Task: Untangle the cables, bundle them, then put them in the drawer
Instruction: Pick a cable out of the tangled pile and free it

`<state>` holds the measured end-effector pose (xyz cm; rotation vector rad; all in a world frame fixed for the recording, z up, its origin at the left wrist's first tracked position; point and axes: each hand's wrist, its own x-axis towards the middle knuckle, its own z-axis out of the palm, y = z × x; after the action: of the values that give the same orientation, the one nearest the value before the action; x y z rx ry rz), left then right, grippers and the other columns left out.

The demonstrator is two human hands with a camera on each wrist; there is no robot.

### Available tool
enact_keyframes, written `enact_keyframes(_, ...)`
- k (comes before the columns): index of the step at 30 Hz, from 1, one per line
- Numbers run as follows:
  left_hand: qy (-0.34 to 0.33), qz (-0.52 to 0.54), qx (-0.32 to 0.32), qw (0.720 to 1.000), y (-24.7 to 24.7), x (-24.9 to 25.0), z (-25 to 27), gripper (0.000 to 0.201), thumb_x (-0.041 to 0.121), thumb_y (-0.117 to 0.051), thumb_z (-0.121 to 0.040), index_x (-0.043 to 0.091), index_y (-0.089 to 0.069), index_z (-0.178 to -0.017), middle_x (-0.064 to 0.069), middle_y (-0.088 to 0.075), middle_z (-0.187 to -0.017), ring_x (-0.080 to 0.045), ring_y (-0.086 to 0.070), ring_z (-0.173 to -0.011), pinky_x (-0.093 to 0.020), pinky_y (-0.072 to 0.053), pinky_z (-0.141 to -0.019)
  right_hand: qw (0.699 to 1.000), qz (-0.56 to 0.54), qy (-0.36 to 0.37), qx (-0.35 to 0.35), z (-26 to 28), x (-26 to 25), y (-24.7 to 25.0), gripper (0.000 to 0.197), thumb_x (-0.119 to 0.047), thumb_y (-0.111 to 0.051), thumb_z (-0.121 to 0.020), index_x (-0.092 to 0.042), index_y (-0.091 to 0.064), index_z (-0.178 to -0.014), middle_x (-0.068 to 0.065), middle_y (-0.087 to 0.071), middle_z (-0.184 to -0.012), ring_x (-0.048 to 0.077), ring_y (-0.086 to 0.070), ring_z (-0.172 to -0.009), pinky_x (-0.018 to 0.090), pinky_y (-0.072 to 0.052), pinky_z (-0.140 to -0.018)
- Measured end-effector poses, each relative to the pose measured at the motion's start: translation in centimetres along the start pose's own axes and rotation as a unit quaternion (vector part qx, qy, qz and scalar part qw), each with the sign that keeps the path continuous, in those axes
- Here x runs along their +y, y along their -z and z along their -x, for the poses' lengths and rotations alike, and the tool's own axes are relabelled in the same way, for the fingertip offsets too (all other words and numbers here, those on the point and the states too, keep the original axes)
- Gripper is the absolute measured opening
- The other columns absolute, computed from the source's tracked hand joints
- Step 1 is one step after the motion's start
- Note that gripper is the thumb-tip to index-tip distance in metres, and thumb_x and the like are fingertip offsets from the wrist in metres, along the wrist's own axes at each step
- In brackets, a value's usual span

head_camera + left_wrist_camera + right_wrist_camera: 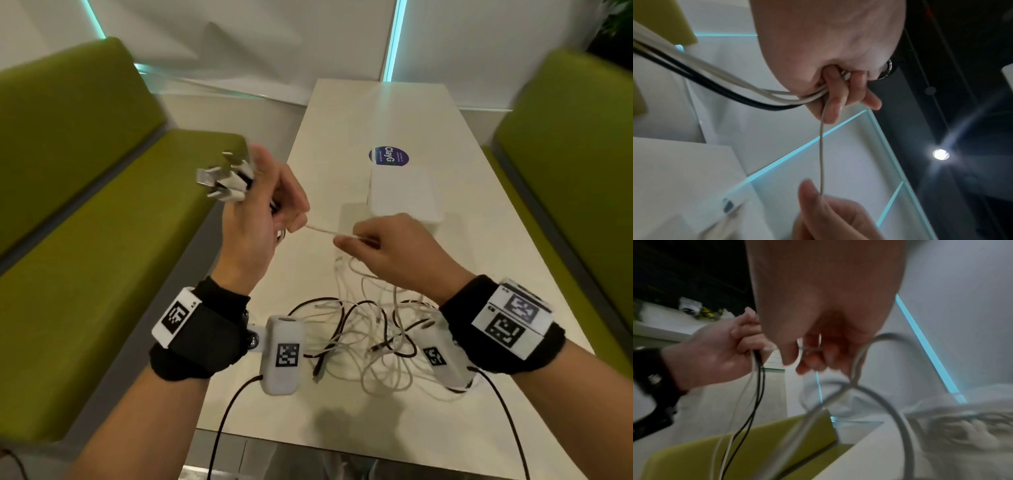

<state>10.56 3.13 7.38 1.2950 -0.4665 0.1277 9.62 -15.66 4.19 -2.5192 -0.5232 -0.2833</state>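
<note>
Left hand (255, 209) is raised above the left edge of the table (455, 144), fingers curled round a gathered set of cables; their white plug ends (224, 181) fan out past the knuckles toward the green bench (102, 219). The left wrist view shows several white strands and one black strand (719, 79) running together through that fist.

One white cable (322, 231) stretches taut between the two hands. Right hand (383, 250) pinches it between thumb and fingertips, the other fingers curled in — the hand sits just in front of the white box (404, 195). In the left wrist view the same strand (821, 155) drops from the left fingers (833, 105) to the right thumb (809, 193).

The remaining cable tangle (370, 335) — white and dark strands looped over each other — lies on the table near the person, between the two wrists. The strand held by the right hand trails down into it.

A round blue sticker (388, 157) is on the table just beyond the white box. Whether that box is the drawer cannot be told.
</note>
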Motion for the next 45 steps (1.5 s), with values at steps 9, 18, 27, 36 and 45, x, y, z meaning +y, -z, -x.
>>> enact_keyframes(9, 0.21, -0.312, -0.155, 0.914, 1.2, -10.7, 4.4, 0.024, 0.015, -0.053, -0.097, 0.011, -0.075, -0.092, 0.002, -0.075, -0.094, -0.002, -0.067, -0.093, -0.022, -0.051, -0.085, 0.976, 0.007, -0.107, -0.189, 3.9, 4.4, -4.5, 0.017, -0.028, -0.056, -0.097, -0.02, -0.071, -0.097, -0.004, -0.07, -0.085, 0.012, -0.062, -0.078, 0.026, -0.045, -0.068)
enact_keyframes(18, 0.171, -0.482, -0.214, 0.832, -0.2, -8.4, 4.0, 0.023, 0.01, -0.051, -0.093, 0.021, -0.07, -0.085, 0.006, -0.068, -0.085, -0.012, -0.058, -0.079, -0.016, -0.038, -0.066, 0.986, -0.032, -0.117, -0.115, 4.3, 3.9, -3.7, 0.019, -0.037, -0.059, -0.095, -0.033, -0.06, -0.076, -0.011, -0.054, -0.06, 0.003, -0.049, -0.056, 0.017, -0.032, -0.051)
enact_keyframes(27, 0.156, -0.38, -0.075, 0.908, 1.6, -6.3, 3.3, 0.033, 0.006, -0.047, -0.098, 0.014, -0.061, -0.07, 0.005, -0.066, -0.076, -0.001, -0.059, -0.069, -0.029, -0.036, -0.057, 0.974, -0.053, -0.172, -0.135, 4.9, 3.8, -3.6, 0.022, -0.018, -0.044, -0.098, -0.023, -0.065, -0.092, -0.012, -0.071, -0.087, 0.001, -0.059, -0.075, 0.014, -0.036, -0.057)
enact_keyframes(36, 0.194, -0.509, -0.052, 0.837, 4.0, -8.3, 3.1, 0.03, 0.004, -0.042, -0.095, 0.017, -0.069, -0.094, 0.0, -0.07, -0.106, -0.023, -0.062, -0.105, -0.036, -0.049, -0.085, 0.974, -0.06, -0.182, -0.117, 5.9, 4.5, -3.4, 0.033, -0.036, -0.046, -0.101, -0.028, -0.062, -0.073, -0.014, -0.067, -0.066, -0.001, -0.06, -0.064, 0.019, -0.041, -0.061)
enact_keyframes(45, 0.021, -0.459, -0.238, 0.856, -1.2, -8.5, 4.7, 0.075, -0.015, -0.046, -0.074, 0.029, -0.054, -0.135, 0.011, -0.06, -0.125, -0.013, -0.061, -0.11, -0.031, -0.049, -0.094, 0.986, -0.02, -0.105, -0.128, 6.1, 3.8, -3.5, 0.022, -0.034, -0.051, -0.099, -0.029, -0.06, -0.08, -0.009, -0.063, -0.07, 0.008, -0.055, -0.064, 0.029, -0.039, -0.06)
